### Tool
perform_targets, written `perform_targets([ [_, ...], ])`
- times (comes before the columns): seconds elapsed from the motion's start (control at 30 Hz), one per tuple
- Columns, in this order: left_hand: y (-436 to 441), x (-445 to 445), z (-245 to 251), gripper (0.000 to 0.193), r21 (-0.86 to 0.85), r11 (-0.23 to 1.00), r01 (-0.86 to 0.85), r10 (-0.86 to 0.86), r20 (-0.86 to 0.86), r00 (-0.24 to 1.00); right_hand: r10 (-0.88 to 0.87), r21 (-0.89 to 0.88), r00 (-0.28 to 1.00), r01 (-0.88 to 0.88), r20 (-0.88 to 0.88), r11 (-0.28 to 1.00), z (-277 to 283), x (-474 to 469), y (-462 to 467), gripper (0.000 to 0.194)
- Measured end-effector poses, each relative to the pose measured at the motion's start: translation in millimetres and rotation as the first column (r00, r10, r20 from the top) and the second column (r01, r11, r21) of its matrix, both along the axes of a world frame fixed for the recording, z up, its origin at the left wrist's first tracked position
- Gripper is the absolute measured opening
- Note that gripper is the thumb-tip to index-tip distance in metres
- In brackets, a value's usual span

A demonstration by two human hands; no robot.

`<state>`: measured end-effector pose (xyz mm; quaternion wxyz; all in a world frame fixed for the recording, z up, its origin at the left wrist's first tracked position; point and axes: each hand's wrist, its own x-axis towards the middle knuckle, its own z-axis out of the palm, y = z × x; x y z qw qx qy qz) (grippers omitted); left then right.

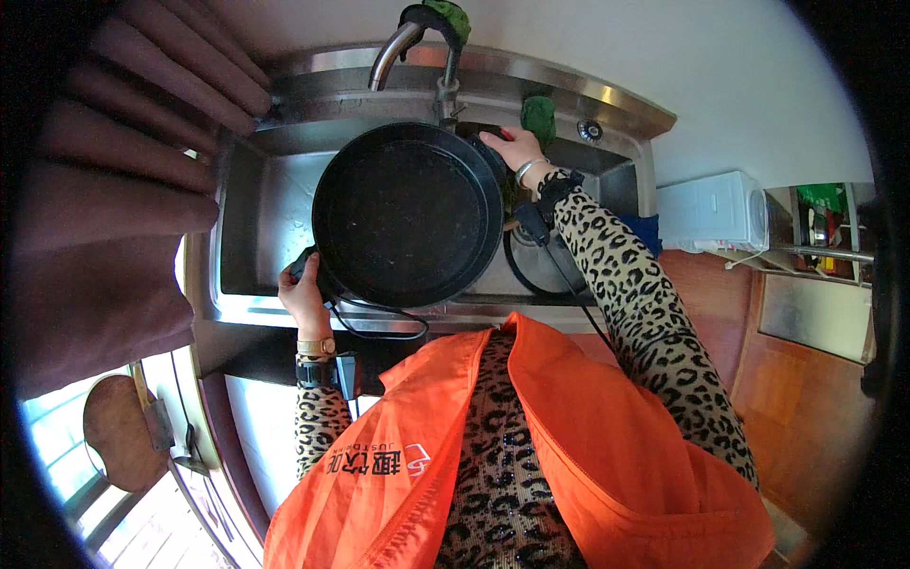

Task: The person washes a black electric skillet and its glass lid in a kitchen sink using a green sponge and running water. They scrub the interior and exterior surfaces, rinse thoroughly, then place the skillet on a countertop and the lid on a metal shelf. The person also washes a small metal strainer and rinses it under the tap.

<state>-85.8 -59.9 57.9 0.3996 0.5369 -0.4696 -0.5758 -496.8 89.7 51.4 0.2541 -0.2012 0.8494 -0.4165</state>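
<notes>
Both my hands hold a round, black two-handled pan [409, 213] over a stainless steel sink [274, 185]. My left hand [306, 291] grips the black handle at the pan's lower left, with a cable hanging close by. At the upper right, my right hand [513, 148] is closed on the opposite handle, where a bit of red shows. Dark liquid or a wet sheen seems to lie in the pan; I cannot tell which. A black-rimmed round lid [525, 259] rests in the right part of the sink, partly hidden by my right arm.
Behind the pan stands a metal faucet [446, 92] with a green cloth [451, 20] over it. Another green cloth [538, 117] lies at the sink's back edge. A brown curtain [121, 235] hangs at left, above a wooden cutting board [124, 434] and a cleaver [158, 423].
</notes>
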Motion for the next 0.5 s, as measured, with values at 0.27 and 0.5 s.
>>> perform_targets([
  [0.27, 1, 0, 2, 0.029, -0.009, 0.999, -0.034, 0.034, -0.012, 0.999, 0.02, 0.027, 1.0, -0.021, 0.009, 0.999, -9, 0, -3, 0.081],
  [0.5, 1, -1, -1, 0.029, -0.041, 0.998, -0.048, 0.048, 0.013, 0.999, 0.34, 0.358, 0.936, -0.288, -0.09, 0.888, 18, -20, -13, 0.065],
])
